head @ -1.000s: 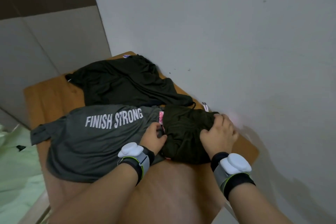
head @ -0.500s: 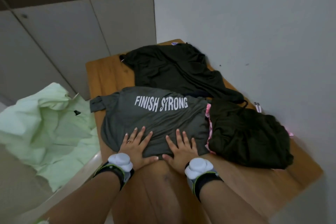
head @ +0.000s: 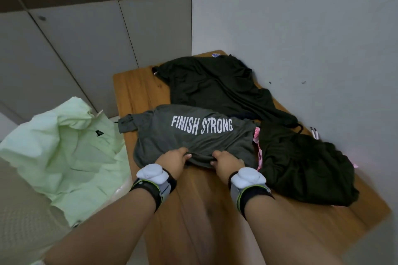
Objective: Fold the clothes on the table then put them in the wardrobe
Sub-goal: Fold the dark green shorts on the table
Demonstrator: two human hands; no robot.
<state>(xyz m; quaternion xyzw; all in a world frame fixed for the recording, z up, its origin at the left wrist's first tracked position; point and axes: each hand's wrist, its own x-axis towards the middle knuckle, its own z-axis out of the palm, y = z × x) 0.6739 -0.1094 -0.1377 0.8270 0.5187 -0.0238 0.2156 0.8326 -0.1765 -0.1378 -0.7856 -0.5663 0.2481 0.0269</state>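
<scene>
two hands, left hand [head: 172, 160] and right hand [head: 226, 162], gripping near hem of grey shirt [head: 193, 137], on table [head: 137, 88]

Dim, flat indoor light, wide-angle edge distortion, perhaps slightly soft

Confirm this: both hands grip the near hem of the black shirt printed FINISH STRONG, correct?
Not quite. The head view shows the left hand and right hand gripping the near hem of a grey shirt printed FINISH STRONG, not a black one.
</scene>
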